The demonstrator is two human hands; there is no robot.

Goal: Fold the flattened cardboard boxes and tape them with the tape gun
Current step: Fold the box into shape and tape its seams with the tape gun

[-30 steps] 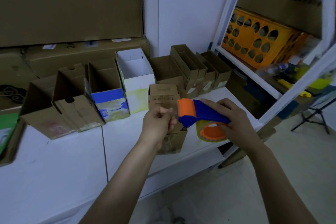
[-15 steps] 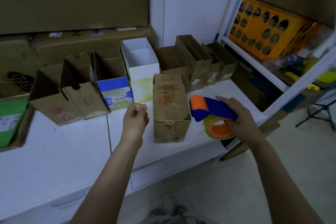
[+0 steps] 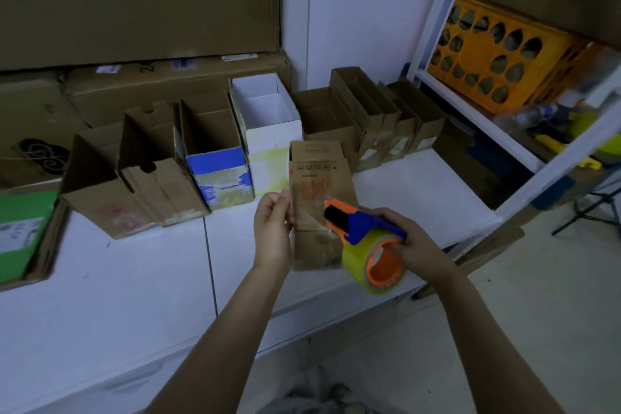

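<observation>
Counter (image 3: 117, 296) white beneath open cartons (image 3: 218, 171); left grip (image 3: 272, 232) tight on box (image 3: 316, 178), right grip (image 3: 413, 245) round tape gun (image 3: 366, 222).

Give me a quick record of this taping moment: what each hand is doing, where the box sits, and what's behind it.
left hand: grips the small box's left edge
right hand: holds the tape gun, head against the box's upper face
small box: on the white table, near its front edge
behind: row of open boxes; orange crate on the shelf at right
</observation>
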